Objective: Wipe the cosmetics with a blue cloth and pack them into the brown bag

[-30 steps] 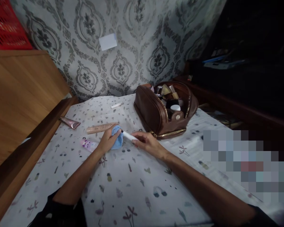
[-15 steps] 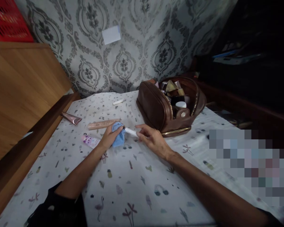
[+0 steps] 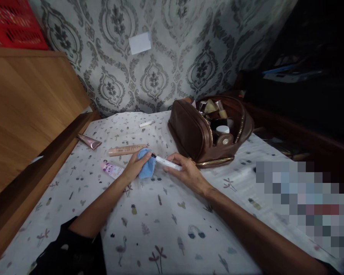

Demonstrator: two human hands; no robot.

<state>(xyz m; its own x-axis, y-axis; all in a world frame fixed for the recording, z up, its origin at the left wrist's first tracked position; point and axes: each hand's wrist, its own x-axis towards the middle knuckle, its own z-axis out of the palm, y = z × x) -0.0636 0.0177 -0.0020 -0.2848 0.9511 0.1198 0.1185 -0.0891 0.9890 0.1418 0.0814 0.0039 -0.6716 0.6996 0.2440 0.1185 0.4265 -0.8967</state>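
Note:
My left hand is closed on a small blue cloth, bunched at the black end of a slim white pen-like tube. The fingers of my right hand grip that tube from its other end. Whether the black end is a cap or a tip, I cannot tell. Just behind the cloth lies a long peach-coloured tube. A pink and purple patterned tube rests to the left, partly behind my left wrist. A short white stick lies farther back.
An open brown cosmetic bag full of small containers stands behind my right hand. A shiny pink tube lies at the left edge of the patterned sheet. Wooden furniture borders the left side; a papered wall rises behind.
My right hand has taken a fuller hold on the white tube, and more of the tube shows. My left hand stays on the cloth. The whole view has shifted slightly.

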